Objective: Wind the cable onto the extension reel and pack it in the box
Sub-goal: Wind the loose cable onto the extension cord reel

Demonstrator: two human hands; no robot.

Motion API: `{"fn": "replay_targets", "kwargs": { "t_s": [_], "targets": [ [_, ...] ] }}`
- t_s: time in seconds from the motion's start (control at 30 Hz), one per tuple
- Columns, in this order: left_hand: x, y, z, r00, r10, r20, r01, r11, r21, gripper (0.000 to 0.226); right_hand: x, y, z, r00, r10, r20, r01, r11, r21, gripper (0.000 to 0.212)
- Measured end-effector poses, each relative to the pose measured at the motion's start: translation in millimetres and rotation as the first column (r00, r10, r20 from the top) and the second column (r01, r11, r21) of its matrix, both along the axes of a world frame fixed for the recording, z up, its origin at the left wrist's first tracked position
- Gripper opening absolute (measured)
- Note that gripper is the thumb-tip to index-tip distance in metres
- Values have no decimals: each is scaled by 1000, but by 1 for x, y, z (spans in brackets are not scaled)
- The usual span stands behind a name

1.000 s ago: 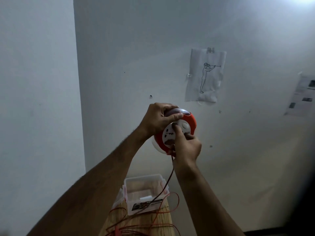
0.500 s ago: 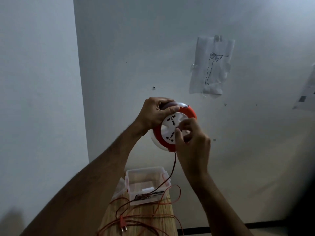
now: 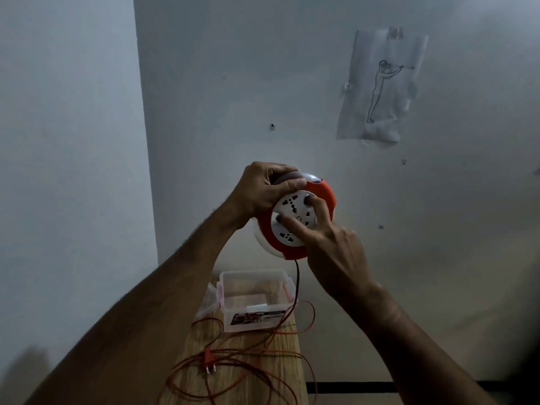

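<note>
Your left hand grips the extension reel by its upper edge, fingers curled over the rim and thumb laid across the front near the top. You hold the reel up in the air, in front of the wall and above the far end of the wooden table. The reel has a red ring around a white socket face, and that face is turned toward you.

Your right hand is on the socket face with its fingers spread and fairly straight; the fingertips press on the white disc and none of them closes around anything.

The red cable leaves the bottom of the reel and hangs down past the right side of the clear plastic box, then lies in loose loops across the table. Its red plug rests on the tabletop near the middle of those loops, prongs pointing toward you.

The box stands open on the far end of the table, directly below the reel, with a printed label on its near wall. What looks like its lid leans at the box's left side.

A sheet of paper with a line drawing of a standing figure is stuck on the wall, up and to the right of the reel.
</note>
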State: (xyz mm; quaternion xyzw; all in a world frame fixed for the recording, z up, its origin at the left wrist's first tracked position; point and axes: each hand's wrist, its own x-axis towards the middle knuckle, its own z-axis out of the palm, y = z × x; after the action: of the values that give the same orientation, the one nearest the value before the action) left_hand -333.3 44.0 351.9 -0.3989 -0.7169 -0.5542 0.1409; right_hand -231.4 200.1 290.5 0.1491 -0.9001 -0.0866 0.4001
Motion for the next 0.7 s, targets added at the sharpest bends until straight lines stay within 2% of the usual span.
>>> {"fn": "replay_targets", "kwargs": {
  "t_s": [0.07, 0.13, 0.2, 0.27, 0.37, 0.53, 0.7],
  "targets": [
    [-4, -2, -15, 1000, 21, 5, -21, 1000, -18, 28, -4, 4, -15, 1000, 9, 0, -9, 999, 52, 71],
    [-6, -2, -34, 999, 41, 3, -41, 998, -42, 31, -7, 5, -31, 1000, 6, -12, -5, 996, 85, 63],
    [-7, -2, -51, 999, 54, 3, -54, 998, -43, 32, -10, 5, -46, 999, -2, -34, 5, 996, 91, 59],
    [-6, 0, -70, 999, 49, 12, -49, 999, -22, 27, -12, 5, -62, 998, -17, -60, 22, 997, 69, 65],
    [-2, 3, -93, 998, 61, 12, -61, 998, 11, 22, -10, 3, -82, 997, -15, -70, 11, 999, -52, 64],
    [6, 7, -127, 996, 89, 6, -89, 994, 55, 28, -5, -1, -110, 996, -16, -89, -7, 966, -259, 59],
    [23, 9, -161, 999, 45, 18, -47, 990, 136, 18, 10, -7, -141, 975, 73, -209, -161, 882, -443, 57]
  ]
}}
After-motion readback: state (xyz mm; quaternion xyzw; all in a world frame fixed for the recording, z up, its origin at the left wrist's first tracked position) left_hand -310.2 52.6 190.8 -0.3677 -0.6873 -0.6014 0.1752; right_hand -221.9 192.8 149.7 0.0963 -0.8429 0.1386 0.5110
